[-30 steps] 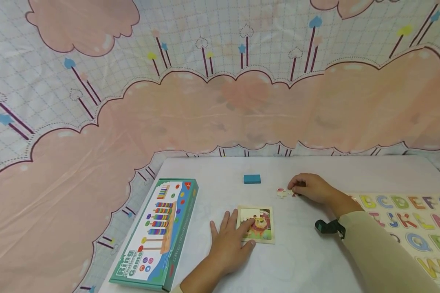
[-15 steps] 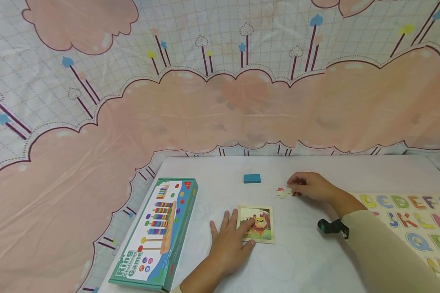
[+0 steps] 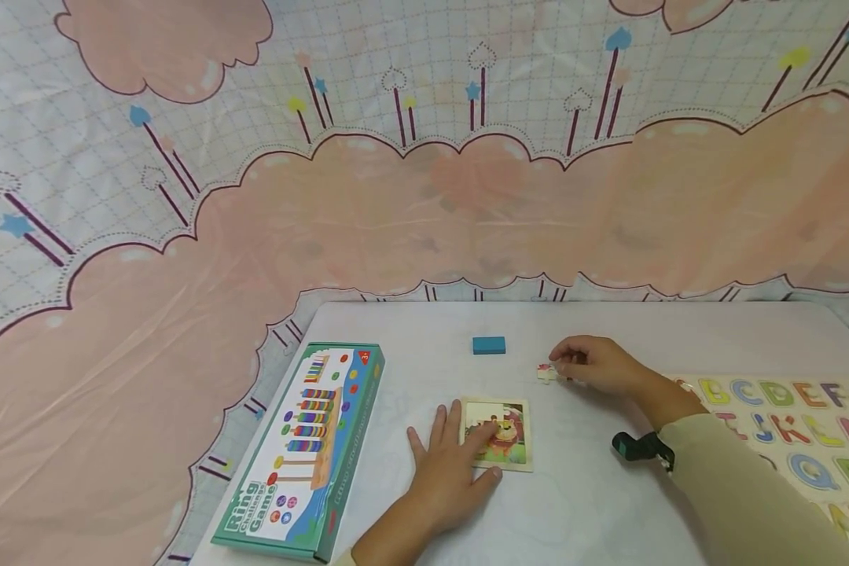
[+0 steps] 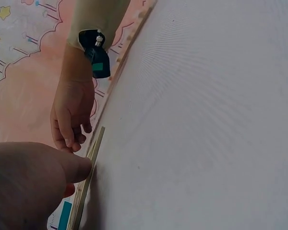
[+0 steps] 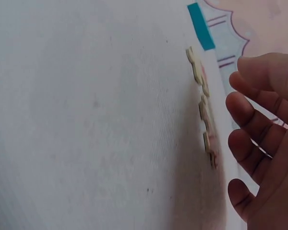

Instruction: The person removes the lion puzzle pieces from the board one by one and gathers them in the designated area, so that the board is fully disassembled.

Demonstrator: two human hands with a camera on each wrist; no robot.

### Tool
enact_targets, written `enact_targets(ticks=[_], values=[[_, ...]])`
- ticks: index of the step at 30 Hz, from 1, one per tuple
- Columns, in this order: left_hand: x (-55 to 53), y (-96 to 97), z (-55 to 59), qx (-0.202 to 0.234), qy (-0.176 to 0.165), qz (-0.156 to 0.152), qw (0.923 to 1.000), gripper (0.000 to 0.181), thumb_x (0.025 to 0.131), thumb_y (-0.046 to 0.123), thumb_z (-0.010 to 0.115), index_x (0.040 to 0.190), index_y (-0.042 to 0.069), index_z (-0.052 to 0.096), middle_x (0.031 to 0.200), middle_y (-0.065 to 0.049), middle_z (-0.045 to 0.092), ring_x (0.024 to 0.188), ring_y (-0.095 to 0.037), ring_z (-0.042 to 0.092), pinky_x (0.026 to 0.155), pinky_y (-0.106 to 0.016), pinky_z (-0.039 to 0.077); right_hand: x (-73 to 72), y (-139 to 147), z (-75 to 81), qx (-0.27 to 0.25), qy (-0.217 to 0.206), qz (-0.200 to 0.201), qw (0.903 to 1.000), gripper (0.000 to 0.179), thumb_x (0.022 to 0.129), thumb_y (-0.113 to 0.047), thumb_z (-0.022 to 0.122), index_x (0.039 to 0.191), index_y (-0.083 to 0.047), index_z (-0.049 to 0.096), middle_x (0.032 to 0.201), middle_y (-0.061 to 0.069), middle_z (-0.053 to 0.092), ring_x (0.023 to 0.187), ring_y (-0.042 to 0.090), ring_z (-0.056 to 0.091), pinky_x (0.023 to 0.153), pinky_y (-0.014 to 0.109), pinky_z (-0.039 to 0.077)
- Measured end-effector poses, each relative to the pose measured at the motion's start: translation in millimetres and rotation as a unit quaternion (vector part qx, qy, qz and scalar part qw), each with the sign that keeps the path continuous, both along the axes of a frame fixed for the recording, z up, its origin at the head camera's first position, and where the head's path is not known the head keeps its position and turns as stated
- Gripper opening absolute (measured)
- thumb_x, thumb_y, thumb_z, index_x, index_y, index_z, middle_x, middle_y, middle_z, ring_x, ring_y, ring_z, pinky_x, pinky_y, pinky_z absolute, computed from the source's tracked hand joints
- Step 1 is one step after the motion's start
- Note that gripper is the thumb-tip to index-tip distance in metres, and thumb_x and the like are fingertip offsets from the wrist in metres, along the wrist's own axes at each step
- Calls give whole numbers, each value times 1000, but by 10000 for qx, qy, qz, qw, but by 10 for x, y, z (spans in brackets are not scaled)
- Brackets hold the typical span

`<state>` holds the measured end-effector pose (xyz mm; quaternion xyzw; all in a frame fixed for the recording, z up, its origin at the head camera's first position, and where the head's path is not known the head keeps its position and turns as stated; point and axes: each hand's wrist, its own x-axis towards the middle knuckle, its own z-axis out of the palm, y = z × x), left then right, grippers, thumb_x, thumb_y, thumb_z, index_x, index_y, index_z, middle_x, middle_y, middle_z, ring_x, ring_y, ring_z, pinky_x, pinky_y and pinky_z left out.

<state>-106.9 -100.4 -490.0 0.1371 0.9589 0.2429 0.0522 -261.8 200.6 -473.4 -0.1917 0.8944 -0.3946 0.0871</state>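
Note:
My left hand [image 3: 444, 475] rests at the left side of a small square wooden jigsaw puzzle [image 3: 512, 452], its index finger lying over the animal picture and its thumb at the near edge. The left wrist view shows that thumb [image 4: 79, 167] against the puzzle's thin edge [image 4: 93, 148]. Farther back on the right, my right hand [image 3: 597, 365] hovers over loose jigsaw pieces [image 3: 545, 373], hiding part of them. From the right wrist, its fingers look loosely bent, with nothing between thumb and fingertips; the wooden pieces [image 5: 205, 112] lie on the table just beyond them.
A blue block [image 3: 489, 346] lies behind the puzzle. A Ring Challenge Game box [image 3: 304, 448] stands at the left, and an alphabet board [image 3: 814, 428] lies at the right, partly under the right sleeve [image 3: 736, 487]. Patterned cloth [image 3: 424, 204] hangs behind the white table.
My right hand has shifted slightly left over the loose pieces, covering more of them. The left hand stays on the puzzle. The head view has shifted slightly.

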Motion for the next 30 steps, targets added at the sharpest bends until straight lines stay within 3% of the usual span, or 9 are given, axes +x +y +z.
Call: enact_targets(ticks=[17,24,30], values=[[-20,125,10,-104,-100,-140,9998,55,102,41,69,155,39,56,177,-21,15,164,-44,3,114,-85,-2,151,-371,43,-70,405,932,9948,17,98,-10,74,115,-11,77,104,-4,71,91,17,57,80,32,52],[-22,136,15,-261,-101,-199,9994,55,102,43,67,156,38,56,176,-23,18,163,-46,7,114,-85,-2,241,-579,77,236,309,1199,9920,21,97,-10,74,115,-20,78,113,-8,72,102,16,61,92,41,55],[-21,138,4,-343,-166,-220,9990,55,104,43,66,157,41,53,176,-23,19,163,-45,7,115,-85,-1,302,-718,64,623,285,1491,9864,27,94,-10,77,112,-30,80,114,-16,70,110,14,61,103,51,49]])
